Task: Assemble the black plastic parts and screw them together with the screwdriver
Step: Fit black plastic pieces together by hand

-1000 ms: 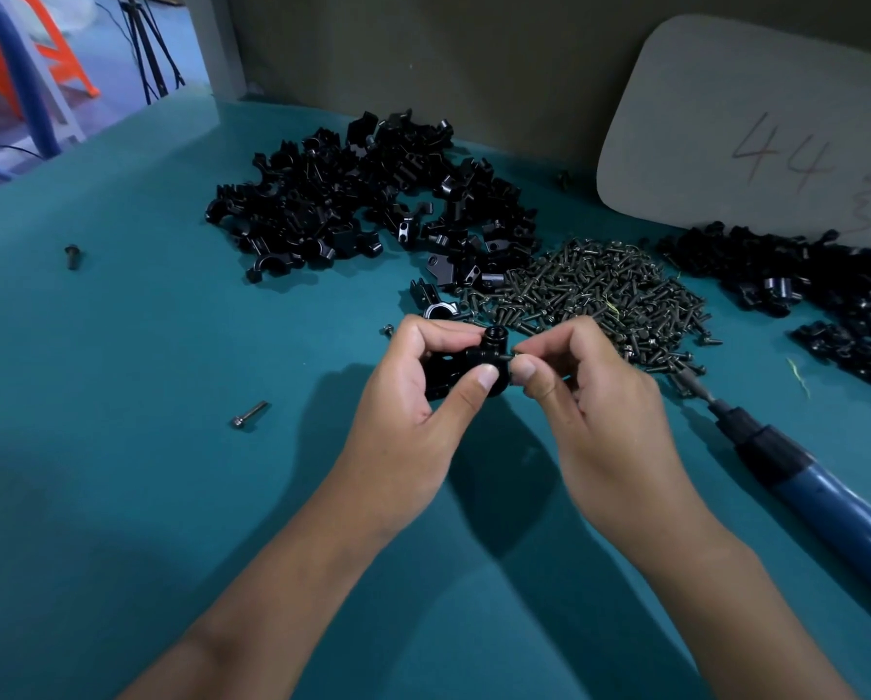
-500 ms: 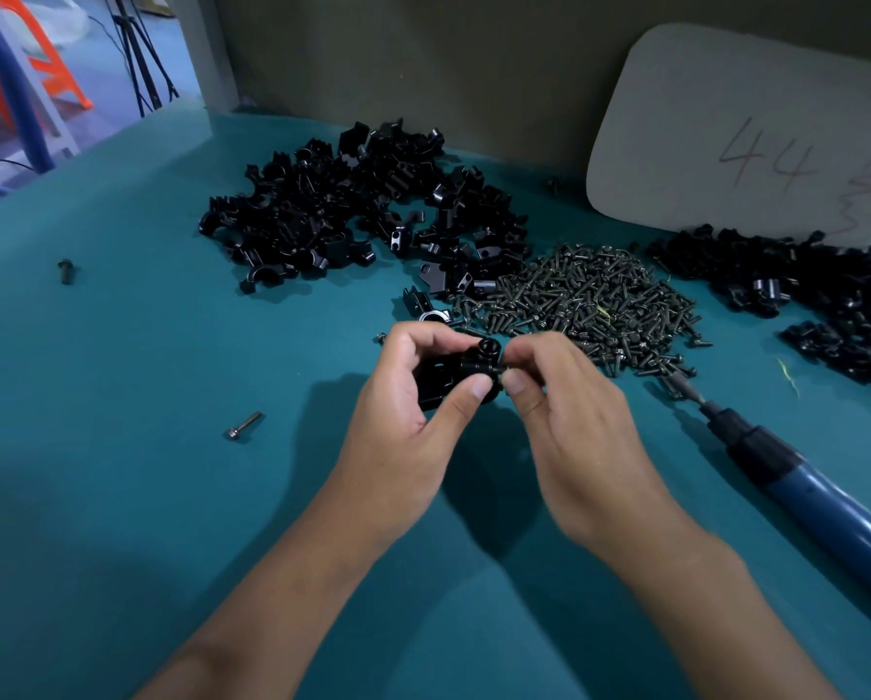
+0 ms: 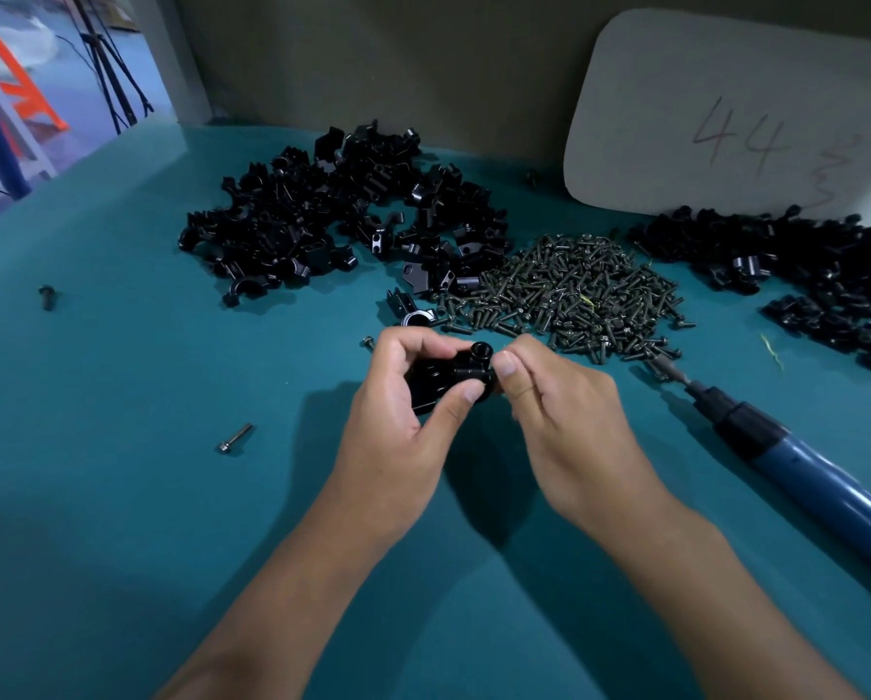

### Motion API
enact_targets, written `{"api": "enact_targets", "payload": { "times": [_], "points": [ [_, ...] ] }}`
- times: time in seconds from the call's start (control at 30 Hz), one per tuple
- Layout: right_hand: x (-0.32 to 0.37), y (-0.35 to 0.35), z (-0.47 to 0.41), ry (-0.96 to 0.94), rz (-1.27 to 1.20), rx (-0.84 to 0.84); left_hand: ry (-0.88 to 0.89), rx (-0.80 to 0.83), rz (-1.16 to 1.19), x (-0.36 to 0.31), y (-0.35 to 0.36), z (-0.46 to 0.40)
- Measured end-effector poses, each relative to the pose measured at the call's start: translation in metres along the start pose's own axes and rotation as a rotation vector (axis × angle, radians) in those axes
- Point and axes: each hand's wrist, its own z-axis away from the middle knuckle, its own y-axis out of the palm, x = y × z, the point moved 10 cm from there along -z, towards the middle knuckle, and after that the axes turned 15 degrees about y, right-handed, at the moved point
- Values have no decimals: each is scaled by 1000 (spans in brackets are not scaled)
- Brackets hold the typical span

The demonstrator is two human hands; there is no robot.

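teal tabletop (image 3: 120, 497): left hand (image 3: 398, 411) grips black plastic parts (image 3: 448, 378); right hand (image 3: 559, 401), pinching something unseen, has closed against them since a second ago. screwdriver (image 3: 787, 462) lies idle beside screw pile (image 3: 575, 290); fastening pending.

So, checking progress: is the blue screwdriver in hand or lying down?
Lying down: the blue screwdriver rests on the teal table, neither hand touching it.

Bare hands (image 3: 398, 421) and forearms, sleeveless
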Motion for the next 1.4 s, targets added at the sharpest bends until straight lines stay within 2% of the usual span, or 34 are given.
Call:
{"api": "enact_targets", "payload": {
  "times": [0.27, 0.4, 0.6, 0.83, 1.07, 1.4],
  "points": [
    [-7, -7, -2, 68, -311, -30, -33, 4, 32, 6, 0, 1],
    [-14, -3, -6, 120, -430, 24, -23, 6, 19, 7, -2, 1],
    [-22, 2, -12, 102, -577, 117, -27, -10, 14, 13, -7, 0],
    [-38, 8, -15, 181, -575, 61, -102, 49, -24, 27, -4, 0],
    [-41, 9, -11, 210, -595, 11, -148, -10, 12, 29, -12, 0],
    [-51, 10, 7, 241, -803, -26, -207, 14, 25, 20, -3, 3]
  ]
}}
